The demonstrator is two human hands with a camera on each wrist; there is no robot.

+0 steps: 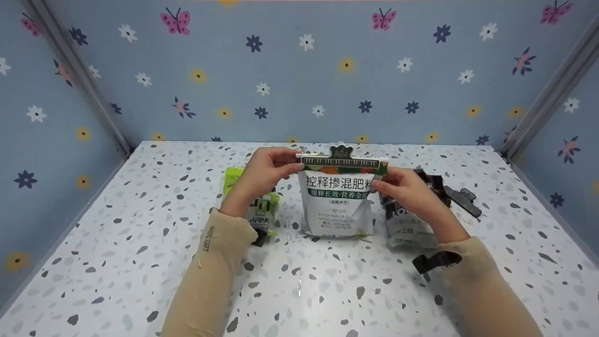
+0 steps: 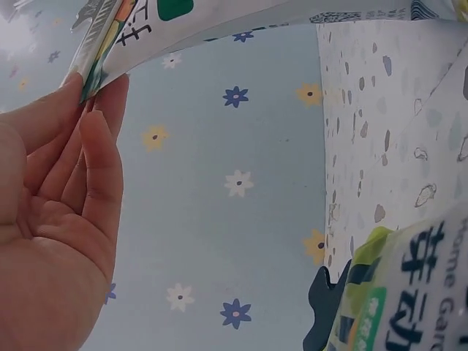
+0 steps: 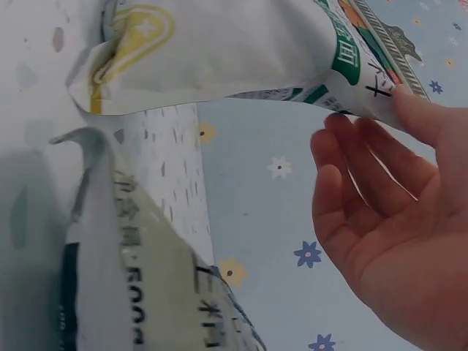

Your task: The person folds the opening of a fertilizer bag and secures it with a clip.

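Note:
A white fertilizer bag with dark printed characters stands upright at the middle of the table, between both hands. Along its top edge sits a dark sealing clip with a crown-shaped grip. My left hand pinches the bag's upper left corner, thumb in front and fingers behind, as the left wrist view also shows. On the opposite side, my right hand pinches the upper right edge just below the clip. In the right wrist view, the right thumb lies on the bag's front and the fingertips go behind it.
A green bag lies partly behind the left forearm. Right of centre is a black and grey bag, partly covered by the right hand. Beyond it a dark clip lies on the speckled table. Blue flowered panels enclose the table.

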